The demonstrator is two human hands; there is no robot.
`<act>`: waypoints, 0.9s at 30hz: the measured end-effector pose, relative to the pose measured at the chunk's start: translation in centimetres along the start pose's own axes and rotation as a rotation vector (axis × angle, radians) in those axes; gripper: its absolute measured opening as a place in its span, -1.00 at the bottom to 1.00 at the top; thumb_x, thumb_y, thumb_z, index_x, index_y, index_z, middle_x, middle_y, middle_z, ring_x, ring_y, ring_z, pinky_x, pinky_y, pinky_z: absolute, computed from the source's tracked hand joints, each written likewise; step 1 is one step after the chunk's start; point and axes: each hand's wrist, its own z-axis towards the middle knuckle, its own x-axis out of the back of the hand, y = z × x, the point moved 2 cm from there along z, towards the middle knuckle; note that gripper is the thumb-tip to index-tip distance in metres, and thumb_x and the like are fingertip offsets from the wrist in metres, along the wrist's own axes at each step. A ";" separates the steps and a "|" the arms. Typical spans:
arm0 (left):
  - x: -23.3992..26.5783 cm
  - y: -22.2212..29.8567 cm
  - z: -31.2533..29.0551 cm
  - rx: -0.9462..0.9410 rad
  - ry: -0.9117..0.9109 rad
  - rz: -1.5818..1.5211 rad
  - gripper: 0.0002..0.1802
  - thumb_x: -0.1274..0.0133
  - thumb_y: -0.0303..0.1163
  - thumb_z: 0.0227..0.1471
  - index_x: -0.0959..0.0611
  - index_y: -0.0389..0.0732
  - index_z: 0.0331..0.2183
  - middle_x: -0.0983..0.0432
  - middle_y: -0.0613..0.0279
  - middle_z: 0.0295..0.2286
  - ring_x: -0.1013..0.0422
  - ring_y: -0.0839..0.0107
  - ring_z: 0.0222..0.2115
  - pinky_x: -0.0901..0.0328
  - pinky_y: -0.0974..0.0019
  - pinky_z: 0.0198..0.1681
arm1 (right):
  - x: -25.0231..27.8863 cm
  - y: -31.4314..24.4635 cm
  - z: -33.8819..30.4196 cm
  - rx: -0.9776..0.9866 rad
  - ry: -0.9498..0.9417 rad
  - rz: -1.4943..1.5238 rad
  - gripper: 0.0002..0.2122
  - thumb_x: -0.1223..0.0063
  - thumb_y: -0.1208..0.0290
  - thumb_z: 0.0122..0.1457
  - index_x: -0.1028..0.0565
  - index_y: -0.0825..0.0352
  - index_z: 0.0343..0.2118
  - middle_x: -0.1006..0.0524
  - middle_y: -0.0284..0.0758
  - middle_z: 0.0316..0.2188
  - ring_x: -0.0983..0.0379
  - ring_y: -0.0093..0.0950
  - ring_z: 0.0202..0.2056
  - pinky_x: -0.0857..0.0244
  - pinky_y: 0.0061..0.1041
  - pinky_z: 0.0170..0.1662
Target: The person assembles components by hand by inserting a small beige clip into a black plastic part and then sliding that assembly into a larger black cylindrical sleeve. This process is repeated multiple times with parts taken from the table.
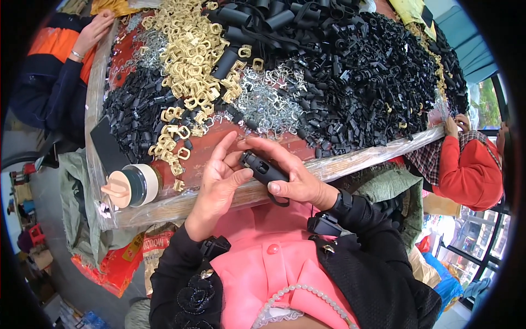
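Observation:
A black tube-shaped plastic part (pixel 264 169) with a slotted opening near its upper end lies slanted between my hands, above the table's near edge. My right hand (pixel 303 182) is closed on it, thumb along its lower end and fingers behind. A black loop hangs below that end. With its fingers stretched out, my left hand (pixel 218 186) touches the part's side with the thumb tip. Beyond my hands lie piles of beige ring-shaped plastic pieces (pixel 189 60), shiny metal clips (pixel 268 101) and small black plastic parts (pixel 356 82). Larger black tubes (pixel 235 17) lie at the far side.
A cup with a peach lid (pixel 118 189) stands at the table's near left corner beside a dark flat panel (pixel 108 145). The table (pixel 323 170) has a raised, plastic-wrapped wooden rim. Co-workers sit left (pixel 57 71) and right (pixel 474 172). Sacks (pixel 392 189) stand below the edge.

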 end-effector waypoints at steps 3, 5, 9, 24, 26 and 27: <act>-0.6 0.0 -0.2 -0.013 -0.002 0.000 -0.19 -0.06 -0.64 -0.21 0.01 -0.31 0.04 -0.32 0.11 -0.24 -0.29 0.45 -0.23 -0.23 0.44 -0.17 | 0.0 -0.3 -0.4 0.022 -0.009 -0.010 -0.26 0.06 -0.02 -0.09 -0.02 0.42 0.05 -0.13 -0.13 0.00 -0.04 -0.33 0.05 0.08 -0.42 0.06; -0.8 -0.1 -0.3 -0.017 -0.004 0.000 -0.19 -0.05 -0.64 -0.21 0.01 -0.31 0.04 -0.32 0.11 -0.25 -0.29 0.45 -0.24 -0.23 0.44 -0.17 | 0.1 -0.4 -0.6 0.033 -0.011 -0.014 -0.26 0.07 -0.02 -0.09 -0.02 0.43 0.04 -0.14 -0.13 -0.01 -0.05 -0.33 0.05 0.08 -0.42 0.06; -1.0 -0.5 -0.2 -0.026 0.023 -0.038 -0.19 -0.04 -0.66 -0.21 0.02 -0.31 0.04 -0.32 0.11 -0.25 -0.30 0.45 -0.25 -0.23 0.43 -0.17 | 0.3 -0.2 -0.6 0.011 -0.030 -0.013 -0.19 0.00 -0.07 -0.16 -0.01 0.41 0.06 -0.13 -0.18 0.01 -0.02 -0.39 0.06 0.15 -0.45 0.08; 0.1 -0.9 0.4 0.011 0.098 0.077 -0.28 -0.05 -0.45 -0.16 -0.05 -0.29 0.01 -0.30 0.09 -0.22 -0.29 0.36 -0.19 -0.26 0.31 -0.17 | 0.7 -0.2 0.6 0.010 0.114 -0.034 -0.26 0.22 -0.22 -0.13 -0.28 0.48 -0.13 -0.29 -0.19 -0.15 -0.20 -0.41 -0.08 -0.02 -0.48 -0.01; 0.0 -0.7 0.6 -0.007 0.105 0.063 -0.31 -0.01 -0.40 -0.13 -0.07 -0.29 0.00 -0.31 0.09 -0.23 -0.30 0.37 -0.20 -0.26 0.32 -0.18 | 0.6 -0.5 0.5 0.008 0.105 -0.012 -0.26 0.21 -0.21 -0.13 -0.28 0.49 -0.13 -0.29 -0.19 -0.15 -0.20 -0.42 -0.09 -0.02 -0.48 -0.01; -0.1 -0.6 0.7 -0.026 0.113 0.048 -0.34 0.02 -0.35 -0.11 -0.09 -0.29 0.00 -0.31 0.09 -0.23 -0.30 0.37 -0.21 -0.25 0.33 -0.19 | 0.5 -0.7 0.2 0.006 0.096 0.010 -0.26 0.21 -0.21 -0.13 -0.28 0.49 -0.13 -0.29 -0.20 -0.15 -0.21 -0.43 -0.09 -0.03 -0.48 -0.02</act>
